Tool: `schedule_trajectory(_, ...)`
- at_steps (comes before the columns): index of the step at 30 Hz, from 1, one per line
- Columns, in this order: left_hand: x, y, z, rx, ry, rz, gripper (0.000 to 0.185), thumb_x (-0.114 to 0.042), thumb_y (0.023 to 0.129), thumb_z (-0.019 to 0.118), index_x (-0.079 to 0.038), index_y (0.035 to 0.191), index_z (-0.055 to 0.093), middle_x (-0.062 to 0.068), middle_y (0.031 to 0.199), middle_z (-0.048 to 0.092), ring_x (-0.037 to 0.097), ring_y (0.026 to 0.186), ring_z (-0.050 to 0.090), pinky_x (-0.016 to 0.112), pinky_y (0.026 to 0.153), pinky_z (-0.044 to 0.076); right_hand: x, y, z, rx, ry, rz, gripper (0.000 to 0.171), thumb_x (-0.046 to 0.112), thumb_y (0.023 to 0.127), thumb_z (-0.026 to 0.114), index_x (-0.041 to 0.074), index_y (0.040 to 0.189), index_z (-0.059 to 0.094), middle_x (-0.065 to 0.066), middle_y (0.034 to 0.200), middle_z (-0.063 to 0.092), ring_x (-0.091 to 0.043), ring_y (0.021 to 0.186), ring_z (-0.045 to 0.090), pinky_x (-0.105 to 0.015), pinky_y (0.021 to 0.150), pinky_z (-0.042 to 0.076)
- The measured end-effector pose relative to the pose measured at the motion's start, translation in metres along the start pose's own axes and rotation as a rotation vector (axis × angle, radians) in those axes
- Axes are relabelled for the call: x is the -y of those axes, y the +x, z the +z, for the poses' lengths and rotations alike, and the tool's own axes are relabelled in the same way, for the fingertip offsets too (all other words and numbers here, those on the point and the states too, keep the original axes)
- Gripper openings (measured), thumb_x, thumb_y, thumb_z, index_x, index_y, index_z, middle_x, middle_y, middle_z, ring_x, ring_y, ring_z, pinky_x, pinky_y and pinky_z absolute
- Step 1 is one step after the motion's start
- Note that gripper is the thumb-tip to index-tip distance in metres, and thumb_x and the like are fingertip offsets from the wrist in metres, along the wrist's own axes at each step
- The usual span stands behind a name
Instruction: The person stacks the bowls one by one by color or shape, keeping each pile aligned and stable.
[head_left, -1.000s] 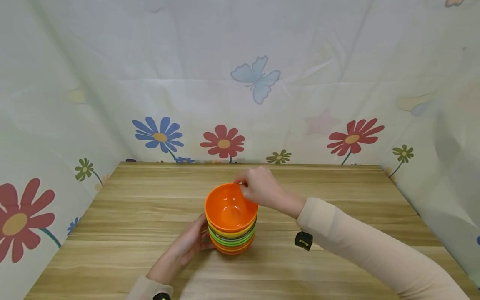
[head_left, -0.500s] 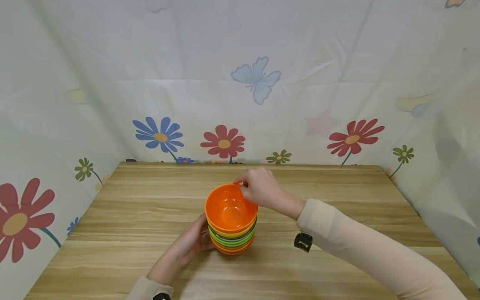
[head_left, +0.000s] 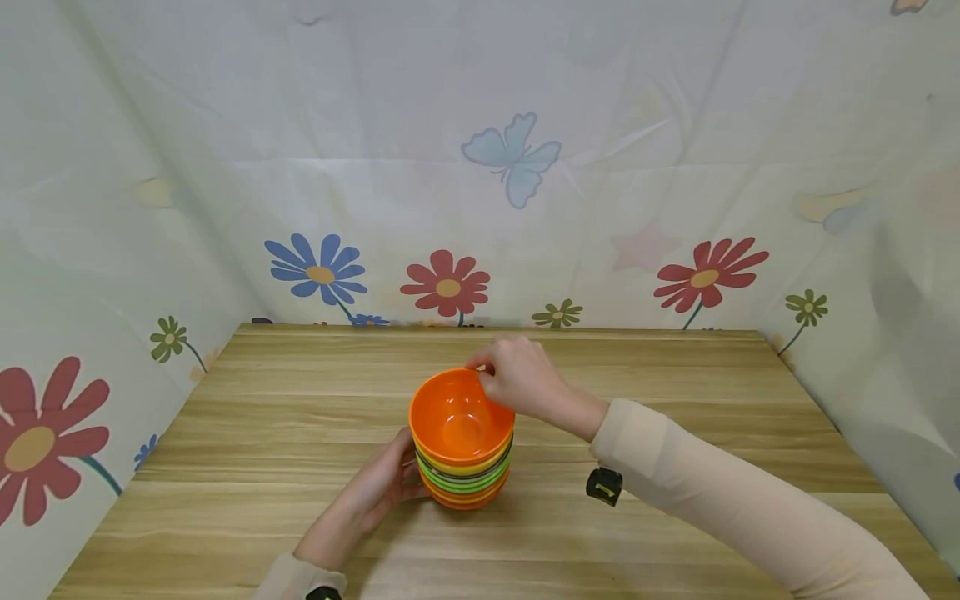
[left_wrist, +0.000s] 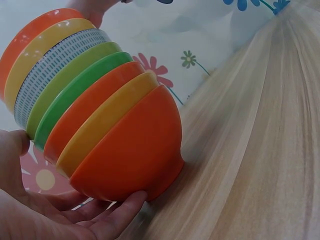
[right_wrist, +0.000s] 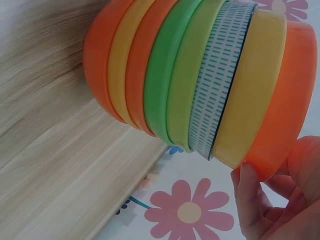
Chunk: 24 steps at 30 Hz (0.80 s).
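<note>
A stack of nested bowls [head_left: 461,483] stands upright near the middle of the wooden table. Its top is an orange bowl [head_left: 450,417], with a yellow bowl [right_wrist: 252,90] just beneath. Below these come a white bowl with green dashes [right_wrist: 220,80], light green and green bowls, then orange and yellow ones. My left hand [head_left: 378,483] holds the lower left side of the stack, thumb by the green bowls and fingers along the bottom orange bowl [left_wrist: 132,145]. At the far right rim, my right hand [head_left: 521,375] pinches the top orange bowl between thumb and fingers.
The wood-grain table [head_left: 675,400] reaches back to a pale hanging cloth [head_left: 375,167] printed with flowers and a butterfly. Similar cloth walls rise along the left and right table edges. Dark wrist devices [head_left: 604,486] sit at both cuffs.
Almost nothing differs. The right wrist and the top bowl have shifted very slightly left; both hands keep the same hold on the stack.
</note>
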<state>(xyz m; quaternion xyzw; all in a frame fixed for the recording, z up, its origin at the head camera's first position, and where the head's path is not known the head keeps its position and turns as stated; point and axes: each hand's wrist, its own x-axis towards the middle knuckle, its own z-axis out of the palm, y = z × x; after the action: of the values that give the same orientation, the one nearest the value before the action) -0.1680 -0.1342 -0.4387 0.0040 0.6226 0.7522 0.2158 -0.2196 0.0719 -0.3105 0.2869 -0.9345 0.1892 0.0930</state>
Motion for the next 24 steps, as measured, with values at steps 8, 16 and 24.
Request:
schedule_trajectory(8,0.0013,0.0005,-0.0006,-0.005,-0.006,-0.01,0.067,-0.055,0.091,0.042,-0.004,0.134,0.042,0.009,0.124,0.055,0.02,0.108,0.053,0.046,0.088,0.048,-0.0002,-0.0016,-0.0007,-0.012,0.012,-0.016,0.022,0.004,0.08,0.06,0.013,0.094,0.075,-0.001,0.076,0.064,-0.011,0.061,0.049,-0.018,0.046,0.038)
schedule_trajectory(16,0.0014,0.0006,-0.0012,-0.004,-0.007,-0.009,0.067,-0.055,0.091,0.042,-0.004,0.133,0.043,0.009,0.124,0.056,0.02,0.109,0.054,0.046,0.088,0.048,-0.001,-0.0025,0.0009,-0.033,0.02,-0.021,0.021,0.005,0.08,0.062,0.013,0.095,0.075,0.0,0.077,0.064,-0.012,0.064,0.052,-0.018,0.048,0.04)
schedule_trajectory(24,0.0018,0.0011,0.0001,-0.015,-0.011,-0.004,0.073,-0.059,0.086,0.046,-0.003,0.132,0.044,0.009,0.123,0.056,0.019,0.107,0.054,0.045,0.088,0.048,-0.0001,-0.0041,0.0026,-0.015,0.01,0.003,0.021,0.007,0.082,0.061,0.014,0.098,0.074,0.001,0.078,0.063,-0.01,0.063,0.051,-0.017,0.048,0.041)
